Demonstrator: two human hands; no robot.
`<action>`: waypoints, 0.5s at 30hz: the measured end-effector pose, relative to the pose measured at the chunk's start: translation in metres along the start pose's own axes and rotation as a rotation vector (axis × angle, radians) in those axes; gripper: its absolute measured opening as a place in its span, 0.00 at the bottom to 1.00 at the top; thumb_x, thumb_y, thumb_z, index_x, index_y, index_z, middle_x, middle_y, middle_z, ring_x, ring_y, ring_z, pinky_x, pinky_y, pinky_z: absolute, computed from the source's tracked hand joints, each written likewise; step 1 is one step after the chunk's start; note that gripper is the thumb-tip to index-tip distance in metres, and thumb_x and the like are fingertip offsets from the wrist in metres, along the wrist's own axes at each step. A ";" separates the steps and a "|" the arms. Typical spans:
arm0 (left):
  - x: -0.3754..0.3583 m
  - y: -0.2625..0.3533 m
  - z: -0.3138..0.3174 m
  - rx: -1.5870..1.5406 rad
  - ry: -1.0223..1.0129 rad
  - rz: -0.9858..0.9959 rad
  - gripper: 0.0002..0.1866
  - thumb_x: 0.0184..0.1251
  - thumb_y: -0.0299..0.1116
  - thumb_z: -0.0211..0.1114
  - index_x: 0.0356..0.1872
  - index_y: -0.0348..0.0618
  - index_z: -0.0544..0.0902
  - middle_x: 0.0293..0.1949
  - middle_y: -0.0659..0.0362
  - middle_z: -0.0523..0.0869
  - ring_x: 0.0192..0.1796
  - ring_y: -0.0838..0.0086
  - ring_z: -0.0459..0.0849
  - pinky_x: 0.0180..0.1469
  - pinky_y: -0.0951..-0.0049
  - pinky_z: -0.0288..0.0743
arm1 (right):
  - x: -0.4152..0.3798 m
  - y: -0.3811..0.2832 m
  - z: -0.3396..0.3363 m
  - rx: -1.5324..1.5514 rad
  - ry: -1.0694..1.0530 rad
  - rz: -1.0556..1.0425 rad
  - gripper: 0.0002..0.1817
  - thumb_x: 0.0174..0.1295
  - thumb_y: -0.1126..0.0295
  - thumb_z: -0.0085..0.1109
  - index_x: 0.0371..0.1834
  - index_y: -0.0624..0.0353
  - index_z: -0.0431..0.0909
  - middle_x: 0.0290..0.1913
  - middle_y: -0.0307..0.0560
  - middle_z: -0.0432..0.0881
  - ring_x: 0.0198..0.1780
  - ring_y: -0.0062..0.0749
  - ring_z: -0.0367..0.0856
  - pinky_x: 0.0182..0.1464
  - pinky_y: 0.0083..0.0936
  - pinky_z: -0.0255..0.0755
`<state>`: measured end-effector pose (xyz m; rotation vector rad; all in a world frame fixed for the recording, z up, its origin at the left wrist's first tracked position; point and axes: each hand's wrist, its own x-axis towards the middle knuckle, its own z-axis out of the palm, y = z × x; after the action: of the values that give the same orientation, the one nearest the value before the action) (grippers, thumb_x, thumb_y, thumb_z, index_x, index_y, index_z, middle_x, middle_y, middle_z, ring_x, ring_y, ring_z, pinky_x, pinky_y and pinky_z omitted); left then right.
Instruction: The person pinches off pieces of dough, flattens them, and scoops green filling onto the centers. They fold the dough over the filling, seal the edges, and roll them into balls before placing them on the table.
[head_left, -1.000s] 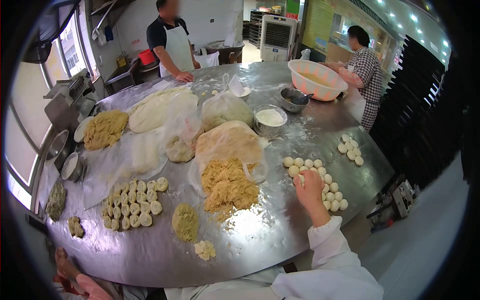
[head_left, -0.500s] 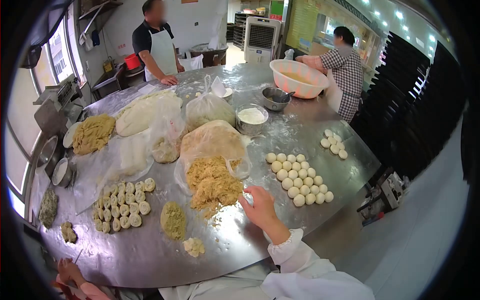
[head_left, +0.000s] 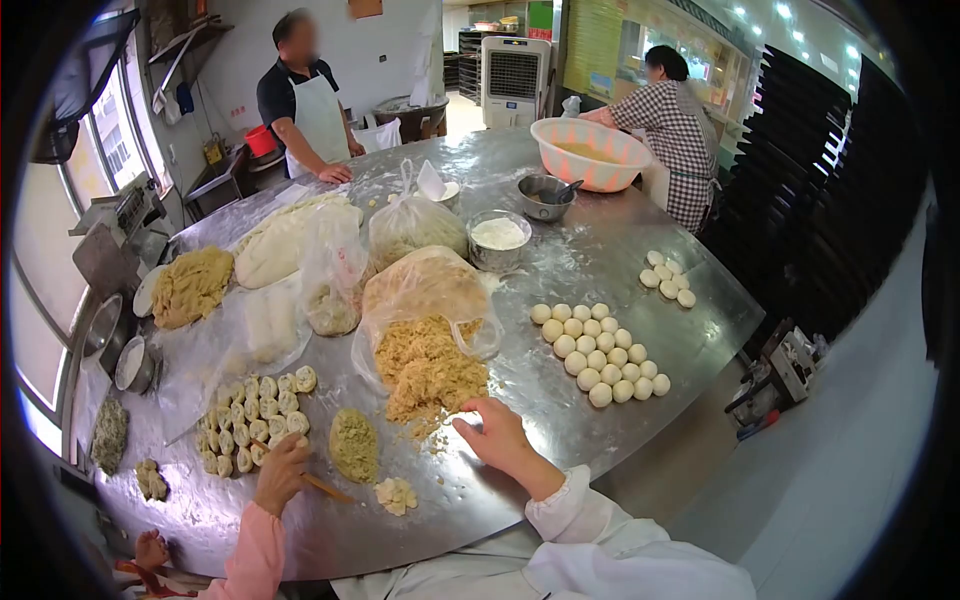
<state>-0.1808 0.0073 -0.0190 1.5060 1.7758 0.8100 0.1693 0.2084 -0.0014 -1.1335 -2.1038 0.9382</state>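
My right hand, in a white sleeve, is just above the steel table, with its thumb and forefinger apart and nothing visible between them. Its fingertips are beside the lower edge of the crumbly orange-brown filling, which spills from a clear plastic bag. Loose crumbs lie under and left of the fingers. A greenish lump and a small pale dough piece are farther left. Rows of round white dough balls sit to the right. My left hand is out of view.
At lower left, a co-worker's pink-sleeved hand holds a thin wooden stick by rolled dough pieces. Beyond are a flour bowl, a dark bowl and a large basin. Two people stand across the table.
My right hand has shifted slightly left and down, beside the filling. The co-worker's hand with the stick has come up over the table beside the rolled pieces.
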 end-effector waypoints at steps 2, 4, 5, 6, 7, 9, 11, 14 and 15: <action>0.007 -0.047 0.007 -0.113 0.110 -0.044 0.19 0.59 0.23 0.57 0.54 0.38 0.76 0.49 0.56 0.82 0.46 0.71 0.83 0.47 0.80 0.78 | -0.004 0.000 0.005 -0.007 -0.008 0.002 0.18 0.60 0.53 0.61 0.44 0.55 0.79 0.43 0.46 0.80 0.40 0.38 0.80 0.49 0.38 0.68; 0.001 -0.047 0.009 0.176 0.172 0.098 0.18 0.56 0.22 0.58 0.50 0.37 0.79 0.51 0.55 0.83 0.50 0.67 0.82 0.50 0.76 0.78 | -0.008 0.002 0.014 0.033 -0.050 0.047 0.18 0.60 0.53 0.61 0.44 0.55 0.79 0.43 0.47 0.81 0.41 0.39 0.80 0.49 0.39 0.69; -0.001 -0.045 0.000 0.532 0.170 0.275 0.17 0.55 0.22 0.59 0.48 0.37 0.81 0.51 0.54 0.83 0.52 0.65 0.82 0.52 0.73 0.77 | -0.007 0.002 0.017 0.055 -0.061 0.067 0.18 0.60 0.53 0.61 0.44 0.55 0.79 0.43 0.47 0.81 0.42 0.39 0.80 0.49 0.40 0.69; -0.001 -0.032 -0.009 0.889 0.158 0.458 0.17 0.53 0.22 0.59 0.46 0.37 0.82 0.52 0.53 0.83 0.54 0.63 0.81 0.54 0.70 0.77 | -0.009 -0.002 0.016 0.060 -0.079 0.054 0.19 0.60 0.53 0.61 0.45 0.56 0.79 0.43 0.49 0.81 0.44 0.41 0.80 0.50 0.40 0.69; -0.005 -0.028 -0.014 0.869 0.275 0.355 0.17 0.52 0.22 0.59 0.45 0.36 0.83 0.52 0.53 0.83 0.55 0.61 0.80 0.56 0.69 0.76 | -0.009 -0.003 0.018 0.056 -0.078 0.044 0.19 0.60 0.53 0.61 0.45 0.56 0.79 0.43 0.49 0.81 0.44 0.41 0.80 0.50 0.39 0.70; -0.028 -0.028 -0.021 0.815 0.494 0.143 0.17 0.50 0.21 0.59 0.44 0.34 0.83 0.52 0.53 0.83 0.58 0.58 0.78 0.59 0.65 0.74 | -0.015 -0.002 0.025 0.049 -0.082 0.036 0.20 0.60 0.53 0.60 0.46 0.56 0.79 0.43 0.49 0.81 0.44 0.41 0.81 0.50 0.38 0.70; -0.058 -0.031 -0.044 0.745 0.651 0.118 0.20 0.50 0.20 0.58 0.48 0.36 0.82 0.55 0.50 0.81 0.60 0.55 0.76 0.63 0.65 0.70 | -0.016 0.002 0.028 0.060 -0.107 0.058 0.20 0.61 0.52 0.60 0.47 0.56 0.79 0.45 0.49 0.81 0.44 0.41 0.81 0.49 0.37 0.70; -0.109 -0.114 -0.100 0.585 0.913 -0.172 0.22 0.54 0.21 0.58 0.53 0.40 0.82 0.60 0.48 0.78 0.65 0.56 0.72 0.68 0.65 0.63 | -0.018 0.004 0.024 0.074 -0.138 0.088 0.21 0.61 0.52 0.59 0.47 0.57 0.79 0.45 0.50 0.81 0.45 0.41 0.81 0.49 0.36 0.72; -0.129 -0.138 -0.124 0.689 0.967 -0.284 0.22 0.56 0.21 0.58 0.54 0.39 0.82 0.61 0.46 0.76 0.66 0.57 0.71 0.69 0.66 0.61 | -0.018 0.005 0.022 0.086 -0.132 0.091 0.21 0.62 0.52 0.59 0.47 0.57 0.79 0.45 0.50 0.81 0.45 0.41 0.81 0.49 0.36 0.72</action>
<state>-0.3456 -0.1451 -0.0454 1.2422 3.1544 0.8975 0.1637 0.1883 -0.0213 -1.1602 -2.1070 1.1635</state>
